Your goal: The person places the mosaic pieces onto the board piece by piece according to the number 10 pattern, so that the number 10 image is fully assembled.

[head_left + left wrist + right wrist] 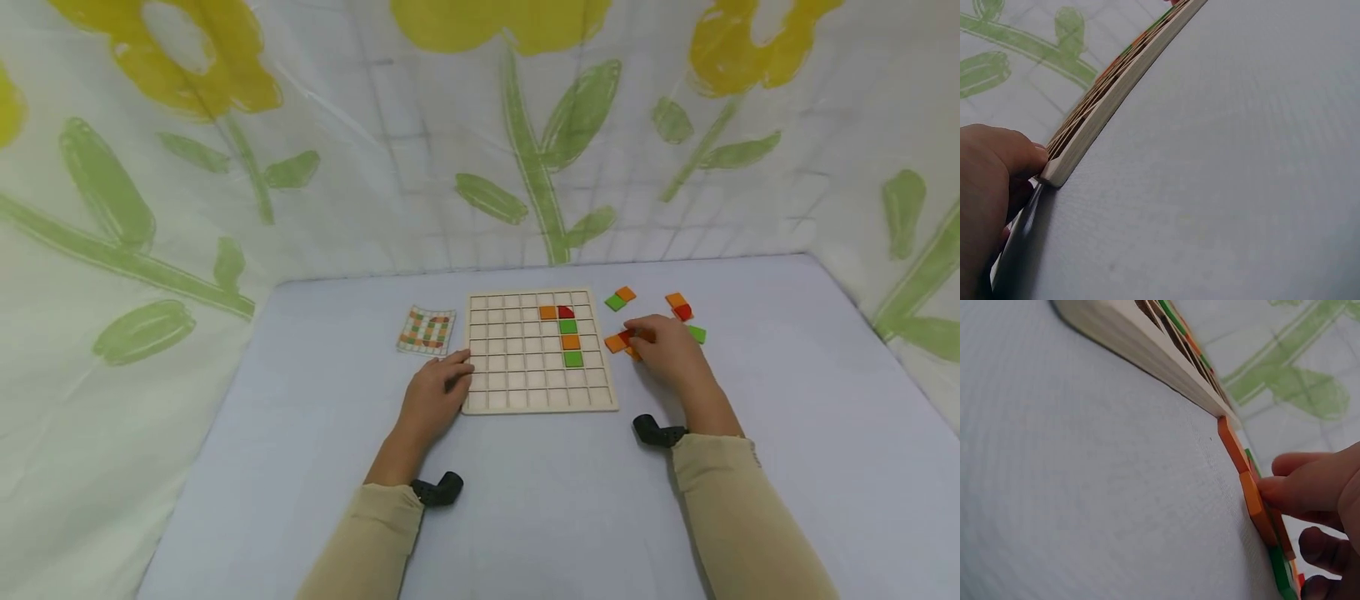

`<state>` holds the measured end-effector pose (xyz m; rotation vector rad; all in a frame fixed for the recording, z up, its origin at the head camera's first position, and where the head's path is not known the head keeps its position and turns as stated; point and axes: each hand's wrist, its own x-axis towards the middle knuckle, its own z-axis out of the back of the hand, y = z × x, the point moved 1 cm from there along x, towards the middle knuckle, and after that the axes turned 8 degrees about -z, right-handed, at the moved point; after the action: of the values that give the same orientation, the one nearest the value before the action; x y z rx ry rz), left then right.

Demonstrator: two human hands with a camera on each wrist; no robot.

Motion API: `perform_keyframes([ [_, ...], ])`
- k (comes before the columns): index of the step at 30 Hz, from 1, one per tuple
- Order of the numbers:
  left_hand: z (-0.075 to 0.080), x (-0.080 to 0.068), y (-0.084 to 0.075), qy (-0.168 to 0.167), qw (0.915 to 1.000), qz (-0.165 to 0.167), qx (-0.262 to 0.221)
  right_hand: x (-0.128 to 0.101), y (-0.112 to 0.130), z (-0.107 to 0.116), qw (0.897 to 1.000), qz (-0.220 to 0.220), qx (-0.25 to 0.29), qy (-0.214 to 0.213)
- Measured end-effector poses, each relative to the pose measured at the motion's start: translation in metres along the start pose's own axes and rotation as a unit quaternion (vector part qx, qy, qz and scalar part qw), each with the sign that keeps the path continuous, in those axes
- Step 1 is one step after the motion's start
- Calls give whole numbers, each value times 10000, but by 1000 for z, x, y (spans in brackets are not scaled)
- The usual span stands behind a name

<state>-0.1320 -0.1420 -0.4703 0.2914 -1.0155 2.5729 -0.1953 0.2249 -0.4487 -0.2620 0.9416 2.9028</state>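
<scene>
A wooden grid board (480,400) lies flat on the table, its edge also in the left wrist view (1094,122) and the right wrist view (1147,350). Its upper right cells hold orange (548,312), red (566,312), green (567,327), orange (571,342) and green (573,359) tiles. My left hand (442,385) rests on the board's left edge, a fingertip (1022,156) against its corner. My right hand (660,346) curls over loose tiles right of the board. Its fingertips (1275,487) pinch at an orange tile (1250,497) next to a red tile (624,337).
A small pattern card (427,330) lies left of the board. More loose tiles lie right of it: green (615,302), orange (626,293), orange (676,300), red (683,312), green (697,334). A flower-print sheet (480,125) walls in the grey table (555,500).
</scene>
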Motion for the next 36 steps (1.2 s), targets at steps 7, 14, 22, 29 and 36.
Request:
perform_keyframes([
  [7, -2, 3, -2, 49, 9999, -81, 78, -7, -1, 2, 9993, -198, 313, -97],
  [14, 0, 2, -3, 60, 9999, -19, 103, -6, -1, 9, 9987, -302, 347, 213],
  [22, 1, 0, -4, 54, 9999, 62, 125, -10, 16, 12, 9969, -258, 589, 457],
  [29, 1, 1, -4, 58, 9999, 53, 116, -11, 32, -4, 9904, -23, 721, 1179],
  [36, 0, 1, -5, 51, 9999, 117, 81, -11, 39, -19, 9815, 406, 651, 1752],
])
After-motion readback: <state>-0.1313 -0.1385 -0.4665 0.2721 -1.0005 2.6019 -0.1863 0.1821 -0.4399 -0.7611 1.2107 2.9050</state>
